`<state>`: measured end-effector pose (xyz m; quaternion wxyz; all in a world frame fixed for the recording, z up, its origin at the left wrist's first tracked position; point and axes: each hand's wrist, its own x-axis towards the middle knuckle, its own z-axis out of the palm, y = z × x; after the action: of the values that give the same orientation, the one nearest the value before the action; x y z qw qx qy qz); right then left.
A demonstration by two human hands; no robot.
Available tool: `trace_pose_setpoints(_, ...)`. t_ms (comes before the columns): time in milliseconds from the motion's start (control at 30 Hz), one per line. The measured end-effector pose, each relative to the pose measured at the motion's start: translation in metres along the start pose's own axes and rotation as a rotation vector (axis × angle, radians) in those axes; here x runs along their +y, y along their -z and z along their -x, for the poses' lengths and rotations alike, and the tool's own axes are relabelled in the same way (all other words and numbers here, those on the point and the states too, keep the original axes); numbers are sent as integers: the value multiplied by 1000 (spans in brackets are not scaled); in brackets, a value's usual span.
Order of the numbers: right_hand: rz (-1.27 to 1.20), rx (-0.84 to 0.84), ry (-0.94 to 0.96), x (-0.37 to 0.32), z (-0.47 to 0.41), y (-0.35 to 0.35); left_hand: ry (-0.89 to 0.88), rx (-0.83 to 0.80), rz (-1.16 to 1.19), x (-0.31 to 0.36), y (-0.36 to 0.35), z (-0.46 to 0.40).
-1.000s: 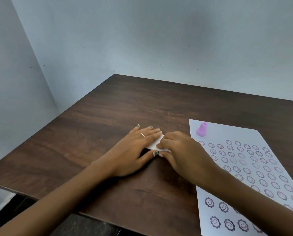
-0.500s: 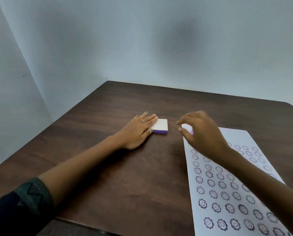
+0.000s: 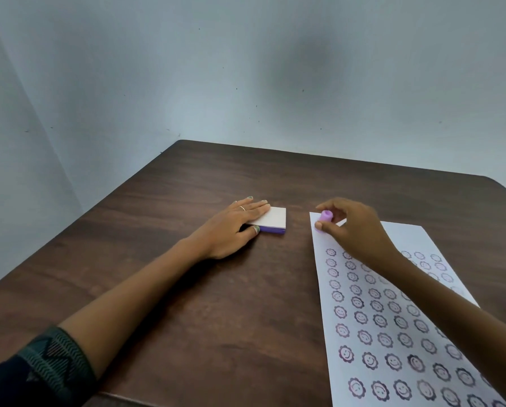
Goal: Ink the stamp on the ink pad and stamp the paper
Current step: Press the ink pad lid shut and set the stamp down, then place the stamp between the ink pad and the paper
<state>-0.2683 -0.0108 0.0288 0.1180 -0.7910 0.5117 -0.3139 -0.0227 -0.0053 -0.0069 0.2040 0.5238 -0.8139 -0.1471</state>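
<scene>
A small closed ink pad [image 3: 273, 221], white on top with a purple base, lies on the dark wooden table [image 3: 216, 304]. My left hand [image 3: 231, 227] rests flat against its left side, fingers on the lid and thumb at the front edge. To the right lies a white paper [image 3: 398, 324] covered with rows of purple smiley flower stamps. At its top left corner stands a little pink stamp [image 3: 324, 219], and my right hand [image 3: 351, 227] pinches it between thumb and fingers.
Pale walls meet in a corner behind the table's far left corner [image 3: 181, 141]. The table's near edge [image 3: 119, 395] runs under my left forearm, whose dark patterned sleeve [image 3: 40, 374] shows at the bottom left.
Both hands were together on the ink pad one second ago. My right hand has left it, crossed to the paper's top corner and taken hold of the pink stamp. My left hand stayed on the pad.
</scene>
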Motion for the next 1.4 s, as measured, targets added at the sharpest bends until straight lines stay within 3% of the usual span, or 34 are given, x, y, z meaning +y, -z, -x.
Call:
trace_pose_setpoints(567,-29,-59,-49,-13,-22,-21,-49,75,-116,4,-2,1)
trace_pose_setpoints(667,65,-90,-62,0,-10,-9,-70,104,-139,7,-3,4)
trace_pose_setpoints(900,454,-352,-109,29,26,-17,-34,54,-209,16,-13,5)
trace_pose_setpoints(1400,496,-345,-112,43,-4,-27,-6,-2,-130,11,-9,4)
